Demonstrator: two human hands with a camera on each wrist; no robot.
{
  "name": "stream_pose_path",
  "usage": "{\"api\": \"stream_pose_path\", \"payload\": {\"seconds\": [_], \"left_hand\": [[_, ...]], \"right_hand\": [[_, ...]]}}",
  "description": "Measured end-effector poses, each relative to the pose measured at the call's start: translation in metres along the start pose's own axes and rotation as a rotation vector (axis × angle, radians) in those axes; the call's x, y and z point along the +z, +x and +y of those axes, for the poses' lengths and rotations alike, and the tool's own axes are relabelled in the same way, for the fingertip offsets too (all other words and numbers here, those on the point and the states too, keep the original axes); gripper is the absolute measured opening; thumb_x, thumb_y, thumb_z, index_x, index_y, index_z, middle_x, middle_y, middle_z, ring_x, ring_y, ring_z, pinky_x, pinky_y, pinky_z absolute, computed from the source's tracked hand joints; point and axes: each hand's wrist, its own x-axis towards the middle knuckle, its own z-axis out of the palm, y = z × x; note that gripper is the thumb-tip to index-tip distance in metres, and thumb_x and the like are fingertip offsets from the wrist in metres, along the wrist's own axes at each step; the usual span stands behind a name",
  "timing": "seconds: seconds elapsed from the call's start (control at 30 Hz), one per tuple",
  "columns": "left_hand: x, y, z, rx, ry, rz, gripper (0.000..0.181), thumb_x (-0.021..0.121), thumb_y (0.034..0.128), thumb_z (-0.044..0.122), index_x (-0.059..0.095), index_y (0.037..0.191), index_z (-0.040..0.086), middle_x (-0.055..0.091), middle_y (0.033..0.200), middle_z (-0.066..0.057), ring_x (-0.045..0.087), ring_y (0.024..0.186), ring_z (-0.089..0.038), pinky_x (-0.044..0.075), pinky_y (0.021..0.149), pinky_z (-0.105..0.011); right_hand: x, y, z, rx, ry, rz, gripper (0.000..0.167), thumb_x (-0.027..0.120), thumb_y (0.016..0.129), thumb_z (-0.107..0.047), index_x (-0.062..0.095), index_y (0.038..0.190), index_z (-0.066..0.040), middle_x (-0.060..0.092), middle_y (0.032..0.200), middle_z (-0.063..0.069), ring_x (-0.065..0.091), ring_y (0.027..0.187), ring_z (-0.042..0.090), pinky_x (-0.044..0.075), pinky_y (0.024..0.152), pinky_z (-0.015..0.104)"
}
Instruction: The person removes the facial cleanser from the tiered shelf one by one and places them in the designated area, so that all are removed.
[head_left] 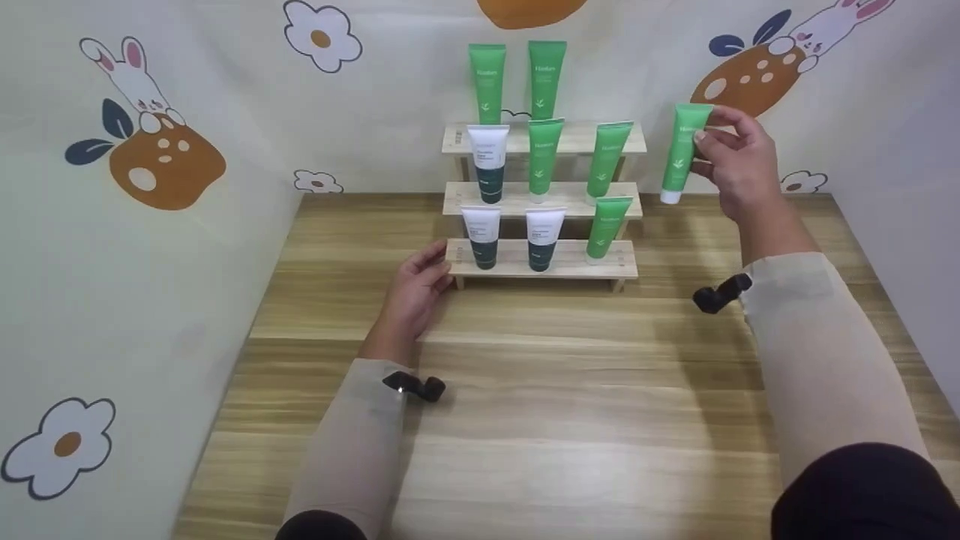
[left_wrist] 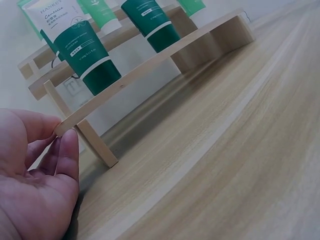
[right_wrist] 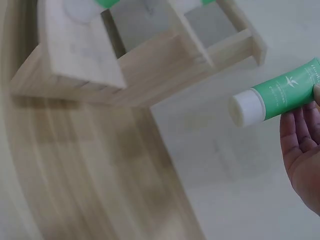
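My right hand (head_left: 742, 161) holds a light-green squeeze tube (head_left: 681, 150) between thumb and fingers, white cap downward, in the air right of a three-step wooden display rack (head_left: 540, 268). In the right wrist view the tube (right_wrist: 287, 92) lies tilted across the fingers of the hand (right_wrist: 305, 160). My left hand (head_left: 420, 289) pinches the left end of the rack's lowest step; the left wrist view shows thumb and fingertips of that hand (left_wrist: 35, 175) on the board's edge (left_wrist: 95, 106). White-and-dark-green tubes (head_left: 541, 238) and green tubes (head_left: 609, 229) stand cap-down on the steps.
Two green tubes (head_left: 546, 79) stand on the rack's top step, at its left and middle; the two lower steps hold three tubes each. The rack stands at the back of a wood-grain table (head_left: 525, 390), before a patterned backdrop (head_left: 390, 112).
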Motion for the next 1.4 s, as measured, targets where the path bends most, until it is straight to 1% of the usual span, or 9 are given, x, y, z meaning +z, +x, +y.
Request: {"api": "stream_pose_path", "payload": {"seconds": [0.1, 0.27, 0.53, 0.7, 0.83, 0.93, 1.07, 1.2, 1.4], "left_hand": [[0.0, -0.001, 0.0, 0.005, 0.007, -0.005, 0.05, 0.059, 0.1046, -0.003, 0.054, 0.154, 0.004, 0.056, 0.153, -0.01, 0.063, 0.112, -0.011, 0.057, 0.087, -0.02], [0.0, -0.002, 0.002, 0.008, 0.009, -0.015, 0.05, 0.058, 0.1052, -0.003, 0.053, 0.155, 0.004, 0.056, 0.153, -0.011, 0.063, 0.112, -0.011, 0.057, 0.087, -0.02], [-0.003, -0.003, 0.003, -0.004, 0.014, -0.008, 0.051, 0.059, 0.1052, -0.002, 0.053, 0.156, 0.006, 0.054, 0.155, -0.011, 0.063, 0.114, -0.012, 0.057, 0.089, -0.021], [-0.005, -0.003, 0.002, 0.004, 0.009, -0.005, 0.05, 0.06, 0.1047, -0.002, 0.054, 0.154, 0.005, 0.055, 0.153, -0.009, 0.063, 0.113, -0.012, 0.058, 0.088, -0.021], [-0.005, -0.002, 0.001, 0.016, -0.022, -0.011, 0.051, 0.059, 0.1041, -0.004, 0.053, 0.154, 0.003, 0.056, 0.151, -0.01, 0.064, 0.109, -0.011, 0.058, 0.085, -0.019], [-0.005, -0.002, 0.0, 0.022, -0.044, -0.017, 0.052, 0.057, 0.1041, -0.006, 0.051, 0.155, 0.001, 0.056, 0.15, -0.011, 0.064, 0.107, -0.011, 0.057, 0.084, -0.018], [-0.004, -0.002, 0.0, 0.024, -0.024, -0.016, 0.05, 0.057, 0.1047, -0.004, 0.052, 0.154, 0.003, 0.056, 0.15, -0.011, 0.064, 0.111, -0.012, 0.058, 0.086, -0.02], [-0.002, -0.002, 0.0, 0.015, 0.009, -0.025, 0.05, 0.059, 0.105, -0.001, 0.054, 0.154, 0.006, 0.055, 0.153, -0.011, 0.064, 0.116, -0.015, 0.058, 0.092, -0.022], [-0.001, -0.002, 0.0, 0.007, 0.038, -0.011, 0.048, 0.06, 0.105, 0.001, 0.056, 0.153, 0.008, 0.056, 0.153, -0.009, 0.064, 0.12, -0.016, 0.059, 0.093, -0.024]], "right_hand": [[-0.01, 0.0, 0.02, 0.002, 0.002, -0.009, 0.047, 0.078, 0.097, -0.012, 0.064, 0.141, -0.02, 0.071, 0.124, 0.006, 0.074, 0.108, 0.022, 0.067, 0.083, 0.03], [-0.024, 0.001, 0.047, 0.031, -0.028, -0.008, 0.049, 0.076, 0.099, -0.013, 0.063, 0.146, -0.021, 0.07, 0.122, 0.004, 0.074, 0.106, 0.019, 0.066, 0.083, 0.029], [-0.033, 0.002, 0.063, 0.163, -0.132, 0.013, 0.056, 0.075, 0.101, -0.017, 0.059, 0.154, -0.026, 0.065, 0.128, 0.001, 0.066, 0.115, 0.017, 0.065, 0.087, 0.026], [-0.036, 0.002, 0.074, 0.21, -0.194, 0.002, 0.059, 0.073, 0.102, -0.02, 0.054, 0.158, -0.026, 0.066, 0.128, -0.001, 0.066, 0.115, 0.015, 0.063, 0.092, 0.027], [-0.036, 0.003, 0.083, 0.205, -0.147, -0.011, 0.062, 0.072, 0.103, -0.015, 0.05, 0.16, -0.02, 0.066, 0.12, -0.001, 0.068, 0.106, 0.014, 0.061, 0.089, 0.025], [-0.035, 0.006, 0.089, 0.191, -0.072, -0.017, 0.063, 0.071, 0.102, -0.009, 0.049, 0.16, -0.015, 0.063, 0.114, 0.0, 0.066, 0.099, 0.015, 0.061, 0.083, 0.025], [-0.035, 0.008, 0.093, 0.188, -0.048, -0.021, 0.063, 0.072, 0.101, -0.008, 0.049, 0.16, -0.016, 0.058, 0.116, -0.001, 0.063, 0.097, 0.014, 0.06, 0.08, 0.025], [-0.038, 0.01, 0.095, 0.226, -0.126, 0.017, 0.065, 0.073, 0.101, -0.013, 0.049, 0.161, -0.023, 0.056, 0.124, -0.003, 0.063, 0.104, 0.014, 0.062, 0.082, 0.025], [-0.04, 0.016, 0.102, 0.269, -0.243, 0.067, 0.071, 0.074, 0.102, -0.019, 0.043, 0.164, -0.03, 0.065, 0.128, -0.005, 0.065, 0.111, 0.013, 0.061, 0.084, 0.024]]}}
